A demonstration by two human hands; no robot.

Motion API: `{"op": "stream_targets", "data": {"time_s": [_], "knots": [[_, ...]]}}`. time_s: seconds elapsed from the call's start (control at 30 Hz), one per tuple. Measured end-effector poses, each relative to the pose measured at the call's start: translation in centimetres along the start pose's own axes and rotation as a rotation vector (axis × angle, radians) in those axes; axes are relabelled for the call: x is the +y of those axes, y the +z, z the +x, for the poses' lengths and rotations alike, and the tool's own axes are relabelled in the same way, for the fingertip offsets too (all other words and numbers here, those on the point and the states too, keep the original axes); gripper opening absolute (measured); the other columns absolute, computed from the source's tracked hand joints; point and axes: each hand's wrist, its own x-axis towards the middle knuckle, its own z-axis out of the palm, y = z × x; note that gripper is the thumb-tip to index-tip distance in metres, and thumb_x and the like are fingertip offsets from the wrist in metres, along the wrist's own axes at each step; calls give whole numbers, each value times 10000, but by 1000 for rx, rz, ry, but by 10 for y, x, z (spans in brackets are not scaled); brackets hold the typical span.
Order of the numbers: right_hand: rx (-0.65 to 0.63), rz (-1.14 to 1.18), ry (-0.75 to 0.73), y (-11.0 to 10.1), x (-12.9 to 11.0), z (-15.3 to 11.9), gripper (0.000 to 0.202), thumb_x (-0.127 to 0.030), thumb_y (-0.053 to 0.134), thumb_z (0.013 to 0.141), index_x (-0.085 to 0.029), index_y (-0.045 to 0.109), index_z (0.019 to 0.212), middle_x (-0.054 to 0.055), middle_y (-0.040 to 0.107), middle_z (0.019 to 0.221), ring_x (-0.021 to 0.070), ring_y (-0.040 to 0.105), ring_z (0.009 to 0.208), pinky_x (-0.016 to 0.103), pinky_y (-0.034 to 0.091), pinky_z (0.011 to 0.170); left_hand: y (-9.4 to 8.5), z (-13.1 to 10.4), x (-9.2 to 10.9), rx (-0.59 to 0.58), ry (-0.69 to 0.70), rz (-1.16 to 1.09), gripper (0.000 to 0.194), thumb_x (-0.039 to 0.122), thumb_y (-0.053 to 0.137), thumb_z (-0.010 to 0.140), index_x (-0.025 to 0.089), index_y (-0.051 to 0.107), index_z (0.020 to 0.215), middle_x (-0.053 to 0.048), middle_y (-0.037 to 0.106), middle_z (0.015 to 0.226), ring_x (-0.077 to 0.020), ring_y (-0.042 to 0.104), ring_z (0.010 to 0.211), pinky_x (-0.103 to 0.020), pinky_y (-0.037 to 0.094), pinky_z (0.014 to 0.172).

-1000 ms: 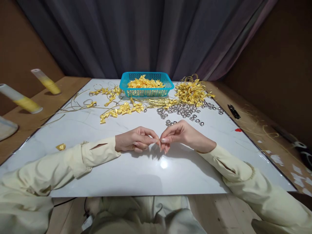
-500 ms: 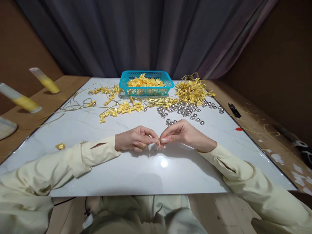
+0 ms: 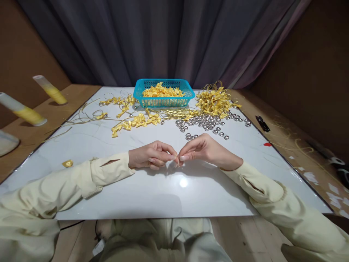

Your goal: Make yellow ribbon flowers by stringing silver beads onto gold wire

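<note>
My left hand (image 3: 154, 155) and my right hand (image 3: 204, 151) meet fingertip to fingertip above the white tabletop (image 3: 131, 198). Both are closed in a pinch, thumb against forefinger. Whatever lies between the fingertips is too small and too hidden to make out. Just beyond my right hand lie silver, bead-like pieces (image 3: 208, 123) in a loose heap. A row of yellow ribbon bows (image 3: 136, 122) rests beyond my left hand. By my left sleeve sits a single gold-yellow piece (image 3: 67, 163).
A blue plastic basket (image 3: 164, 103) of yellow bows stands at the back. Right of it is a pile of bows with gold cords (image 3: 215, 102). Two yellow-wound spools (image 3: 50, 90) stand at left. A black clip-like tool (image 3: 262, 123) and paper scraps (image 3: 311, 177) lie at right.
Almost nothing differs. My fingertips have shifted very slightly where they meet; both hands keep the same pinch and place.
</note>
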Motion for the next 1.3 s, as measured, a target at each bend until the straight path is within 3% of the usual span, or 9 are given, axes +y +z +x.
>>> {"op": "stream_targets", "data": {"time_s": [1.3], "knots": [[-60,-88,5,-2,-3,-3,154,-254,689,750,-121,741,809,46,719,709,122,651,652,223,520,670,0,2,1,37,-12,28,136,225,737,694,103,700,740,102,290,337,3,142,305,-116,152,315]]}}
